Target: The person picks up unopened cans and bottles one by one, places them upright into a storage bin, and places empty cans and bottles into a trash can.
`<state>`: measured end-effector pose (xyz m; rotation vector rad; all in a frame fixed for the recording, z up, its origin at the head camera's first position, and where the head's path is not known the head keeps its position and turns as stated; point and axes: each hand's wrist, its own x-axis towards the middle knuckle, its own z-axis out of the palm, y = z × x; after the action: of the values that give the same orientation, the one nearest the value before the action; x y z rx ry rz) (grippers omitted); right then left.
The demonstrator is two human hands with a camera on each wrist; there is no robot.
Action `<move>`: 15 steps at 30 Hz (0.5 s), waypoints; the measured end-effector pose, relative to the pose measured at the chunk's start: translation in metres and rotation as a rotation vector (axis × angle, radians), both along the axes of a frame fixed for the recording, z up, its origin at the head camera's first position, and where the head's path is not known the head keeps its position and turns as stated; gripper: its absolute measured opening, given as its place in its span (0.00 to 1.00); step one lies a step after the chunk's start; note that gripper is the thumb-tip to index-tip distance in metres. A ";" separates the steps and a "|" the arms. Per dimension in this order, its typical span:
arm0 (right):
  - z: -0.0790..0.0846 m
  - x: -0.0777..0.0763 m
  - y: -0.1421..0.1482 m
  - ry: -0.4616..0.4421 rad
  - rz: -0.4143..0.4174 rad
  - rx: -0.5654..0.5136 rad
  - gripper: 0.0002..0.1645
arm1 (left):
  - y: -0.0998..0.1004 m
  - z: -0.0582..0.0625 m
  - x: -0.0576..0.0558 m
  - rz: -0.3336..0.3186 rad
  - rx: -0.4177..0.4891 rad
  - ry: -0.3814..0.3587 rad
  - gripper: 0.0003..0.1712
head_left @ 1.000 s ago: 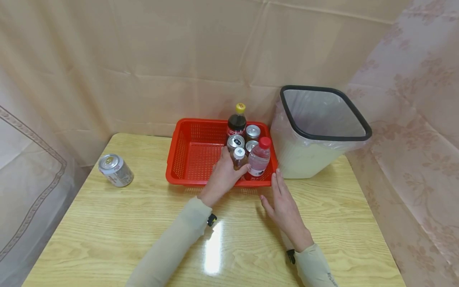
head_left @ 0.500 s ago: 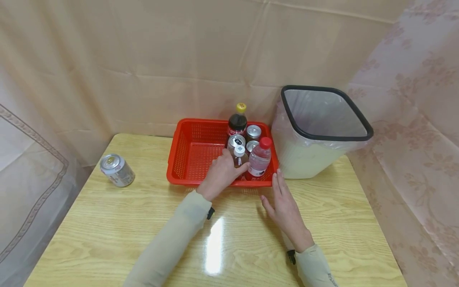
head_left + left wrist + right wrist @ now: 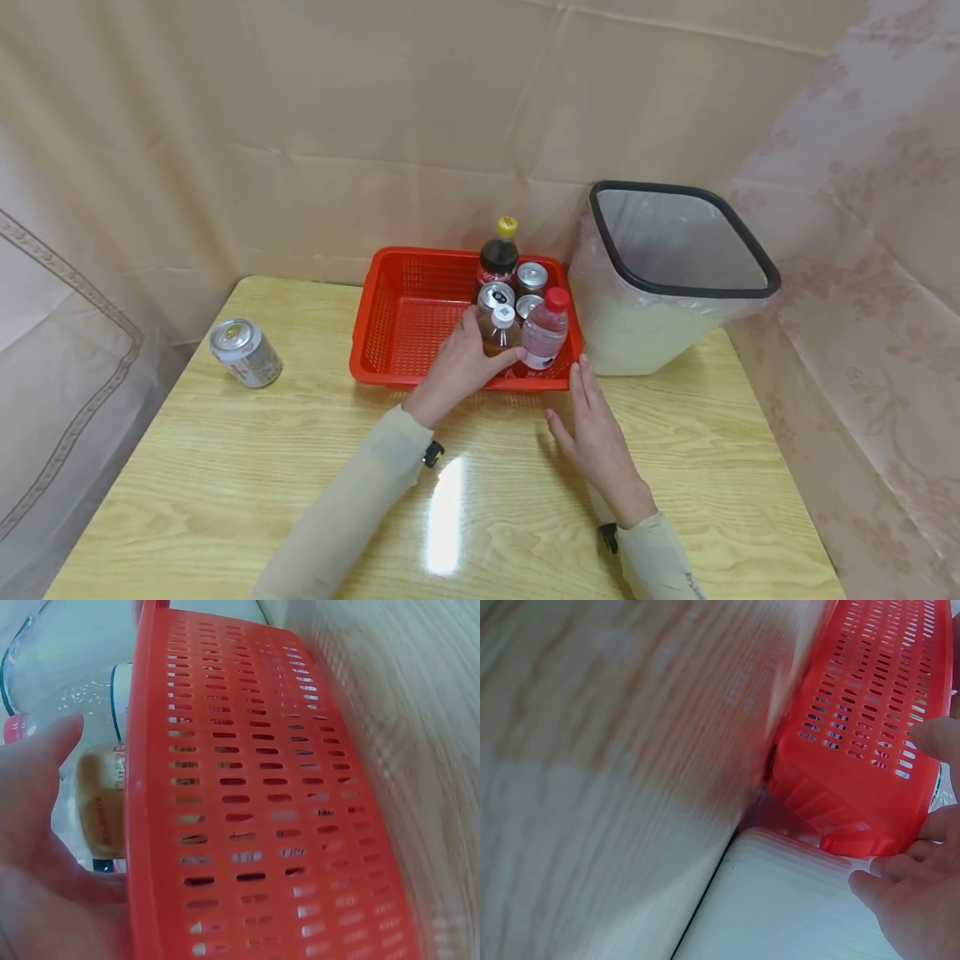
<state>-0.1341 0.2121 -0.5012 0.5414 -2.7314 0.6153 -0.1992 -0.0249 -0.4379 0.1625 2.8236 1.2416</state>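
In the head view, my left hand (image 3: 461, 367) reaches over the front rim of a red plastic basket (image 3: 382, 380). Its thumb and fingers curl round a small bottle (image 3: 500, 337) of amber drink with a white cap. The left wrist view shows the amber bottle (image 3: 101, 802) between thumb and fingers behind the perforated basket wall. Beside it stand a pink drink bottle (image 3: 544, 332) with a red cap, a dark cola bottle (image 3: 498, 260) with a yellow cap, and several cans. My right hand (image 3: 600, 442), fingers straight, touches the basket's front right corner.
A silver can (image 3: 247, 354) stands on the left of the wooden table (image 3: 225, 500). Right behind the basket's right end is a lined bin (image 3: 630, 321) with a black rim. A curtain (image 3: 337, 125) hangs along the back.
My left hand has shifted slightly left and toward me, and more of the amber bottle shows between its thumb and fingers. My right hand stays at the basket corner.
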 end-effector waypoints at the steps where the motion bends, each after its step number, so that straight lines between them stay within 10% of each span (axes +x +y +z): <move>1: 0.000 0.000 0.000 0.001 0.001 0.001 0.53 | -0.002 0.000 0.001 -0.007 0.007 0.014 0.61; 15: 0.001 0.000 -0.001 -0.030 -0.013 0.004 0.53 | -0.033 0.009 0.030 -0.014 -0.071 0.176 0.56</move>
<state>-0.1337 0.2108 -0.4997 0.5189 -2.7624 0.6190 -0.1695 -0.0580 -0.4292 0.3029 3.0037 1.1776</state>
